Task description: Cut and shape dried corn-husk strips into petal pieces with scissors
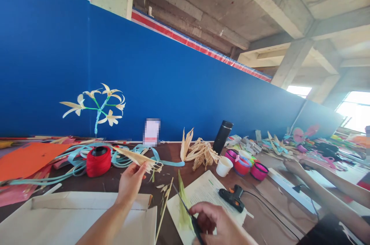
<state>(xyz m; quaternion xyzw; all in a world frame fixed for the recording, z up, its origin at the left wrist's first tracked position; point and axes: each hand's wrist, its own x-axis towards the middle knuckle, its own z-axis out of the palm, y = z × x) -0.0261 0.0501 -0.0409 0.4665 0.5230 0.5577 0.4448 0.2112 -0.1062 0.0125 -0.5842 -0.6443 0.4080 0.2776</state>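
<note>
My left hand (132, 181) pinches a dry, pale corn husk (135, 157) between thumb and fingers, above the table. The husk's right end is ragged, and its long tip points up and left. In my right hand (215, 222), near the bottom edge, is a pair of scissors (195, 226) with dark handles, its thin blades pointing up and left. Beneath the blades a greenish husk (183, 202) lies partly on a printed sheet (208, 187). To the right of my right hand rests a black glue gun (233, 198) with an orange trigger.
A white box lid (86, 218) fills the front left. Red ribbon roll (98, 161), husk flower (100, 112), dried husks (199, 148), black bottle (222, 137), paper cup (224, 166) and power strip (293, 190) stand around. Another person's arms (318, 179) reach in at right.
</note>
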